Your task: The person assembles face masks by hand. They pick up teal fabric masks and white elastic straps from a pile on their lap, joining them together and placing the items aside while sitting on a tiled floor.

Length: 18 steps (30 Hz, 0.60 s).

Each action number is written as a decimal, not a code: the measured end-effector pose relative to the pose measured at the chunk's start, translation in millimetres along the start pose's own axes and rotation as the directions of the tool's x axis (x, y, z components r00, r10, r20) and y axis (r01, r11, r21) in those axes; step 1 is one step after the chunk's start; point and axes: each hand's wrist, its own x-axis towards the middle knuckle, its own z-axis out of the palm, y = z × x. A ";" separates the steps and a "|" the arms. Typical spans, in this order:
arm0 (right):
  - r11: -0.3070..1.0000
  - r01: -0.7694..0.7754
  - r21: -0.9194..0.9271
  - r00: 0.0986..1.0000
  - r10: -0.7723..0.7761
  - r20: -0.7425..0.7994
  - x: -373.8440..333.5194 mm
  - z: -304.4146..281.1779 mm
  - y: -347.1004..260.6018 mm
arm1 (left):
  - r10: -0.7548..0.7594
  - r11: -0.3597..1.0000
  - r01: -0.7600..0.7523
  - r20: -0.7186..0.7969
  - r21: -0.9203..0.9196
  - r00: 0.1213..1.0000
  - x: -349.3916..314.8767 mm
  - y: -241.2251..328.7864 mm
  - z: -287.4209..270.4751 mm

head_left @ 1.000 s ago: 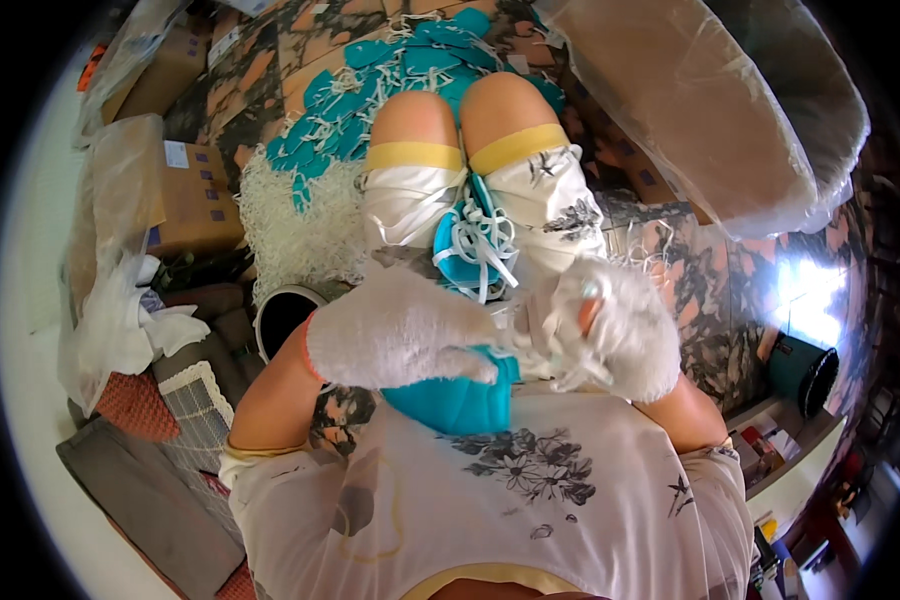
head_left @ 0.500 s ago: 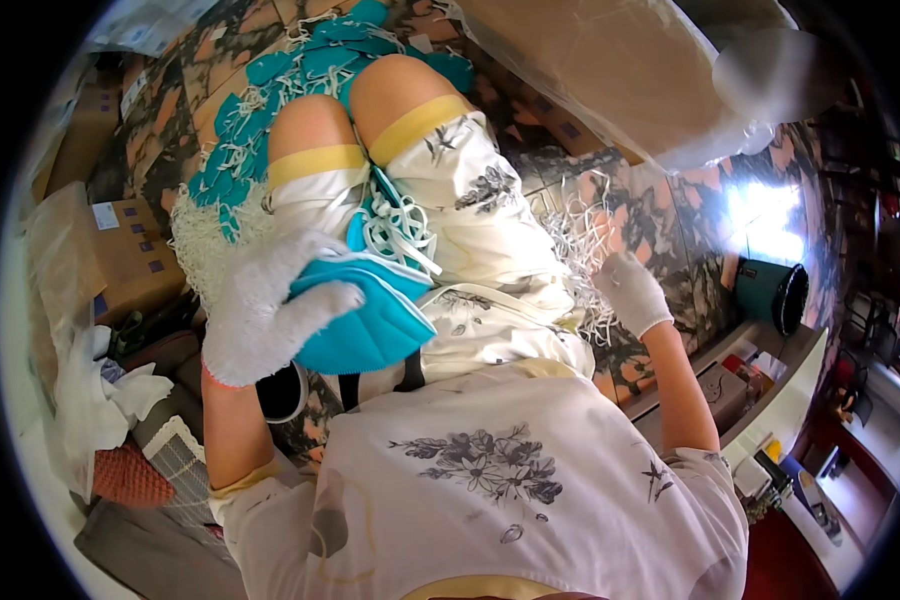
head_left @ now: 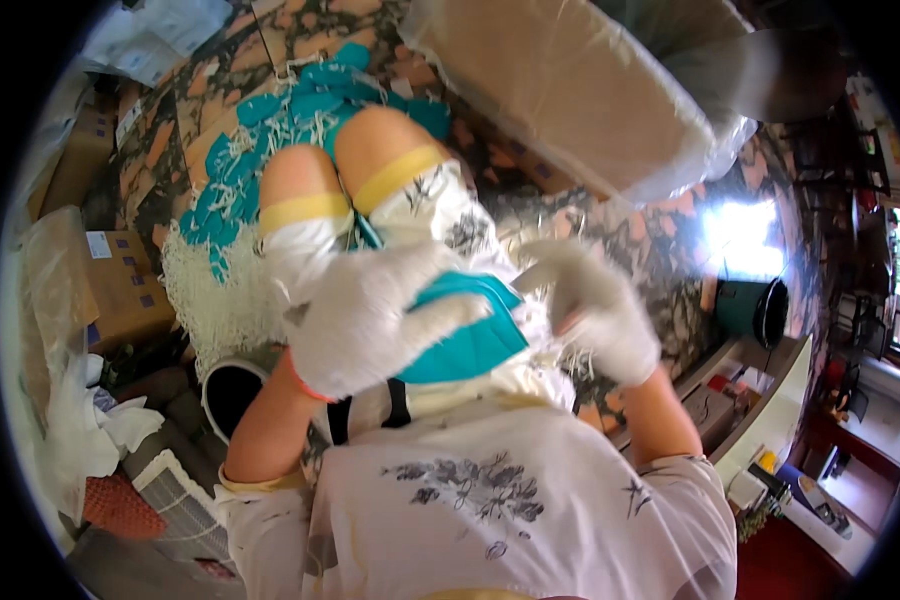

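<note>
My left hand (head_left: pixel 365 320), in a white glove, is closed around a teal folded face mask (head_left: pixel 460 345) above my lap, its thumb lying across the near face. Whether more than one mask is in that grip cannot be made out. My right hand (head_left: pixel 605 315), also gloved in white, is at the mask's right edge, its fingers smeared by motion; whether they pinch a strap is unclear. On the floor beyond my knees lies a heap of teal masks (head_left: pixel 320 95) with white straps. Beside my left thigh spreads a pile of white straps (head_left: pixel 210 290).
A large plastic-lined carton (head_left: pixel 560 95) stands at the far right. To the left are a cardboard box (head_left: pixel 130 285) and a dark-mouthed round bin (head_left: pixel 232 395). A dark green bin (head_left: pixel 753 310) stands right, near an open drawer (head_left: pixel 715 405).
My left hand has carried the mask rightward across my lap. My right hand has come in from the strap bundle at the right to the mask's edge. The view has shifted slightly.
</note>
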 end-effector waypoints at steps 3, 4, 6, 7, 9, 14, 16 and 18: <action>0.869 0.145 -0.474 0.972 -0.034 0.234 14.6 19.5 -17.0 | 0.115 0.992 -0.114 -0.019 0.053 0.993 1.7 -3.9 3.7; 0.948 0.086 -0.306 0.967 -0.005 0.256 25.3 15.3 -27.9 | 0.089 0.994 -0.097 -0.146 -0.043 0.985 0.8 -3.8 0.7; 0.970 -0.043 -0.240 0.999 0.038 -0.028 38.8 -9.1 -46.9 | -0.157 0.895 0.022 -0.267 -0.446 0.951 -7.5 -4.0 -6.3; 0.891 -0.003 -0.453 0.977 -0.095 -0.193 44.4 -31.9 -53.3 | -0.180 0.897 0.039 -0.283 -0.441 0.942 -13.4 -7.7 -14.2; 0.975 0.216 0.050 0.912 -0.183 -0.367 70.4 -90.5 -52.2 | -0.300 0.939 0.181 -0.445 -0.292 0.844 -22.4 -23.4 -30.7; 0.826 0.278 0.490 0.945 -0.142 -0.295 166.6 -259.2 -27.4 | -0.402 0.914 0.320 -0.468 -0.248 0.787 -55.2 -54.9 -35.6; 0.578 0.152 0.802 0.979 0.025 -0.204 189.4 -273.7 -23.5 | -0.396 0.915 0.379 -0.472 -0.134 0.788 -65.9 -53.9 -31.6; 0.587 0.144 0.797 0.990 -0.075 -0.123 189.5 -267.9 0.3 | -0.397 0.910 0.407 -0.446 -0.078 0.802 -80.1 -62.2 -25.4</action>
